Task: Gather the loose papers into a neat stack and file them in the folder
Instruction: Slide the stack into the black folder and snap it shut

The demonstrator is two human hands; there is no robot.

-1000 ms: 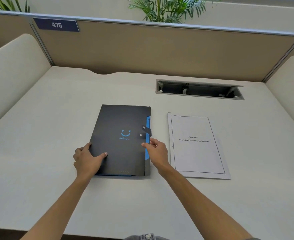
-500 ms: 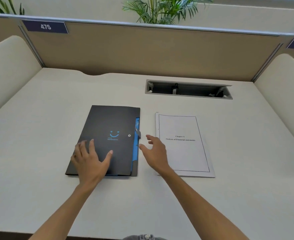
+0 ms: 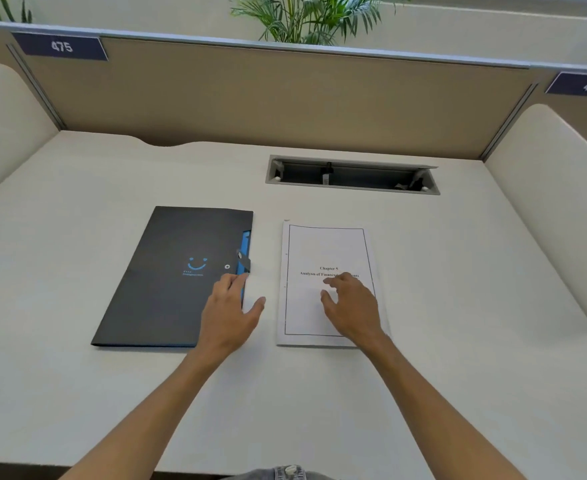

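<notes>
Left hand (image 3: 228,311) fingers relaxed over folder (image 3: 167,282) right edge; right hand (image 3: 352,306) spread, over papers (image 3: 326,247).

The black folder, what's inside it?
The folder lies closed; only a blue inner edge shows at its right side. Whether it holds papers is hidden by the cover.

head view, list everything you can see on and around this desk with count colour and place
folder: one, black with a blue smile mark, lying closed on the desk, left of centre
papers: one white stack, printed cover page on top, right of the folder
desk: one, off-white
cable slot: one, grey, set in the desk behind the papers
partition: one, tan, along the back
number signs: two, dark blue, on the partition top
plants: green, behind the partition
left hand: one, fingers on the folder's right edge
right hand: one, over the papers
</notes>
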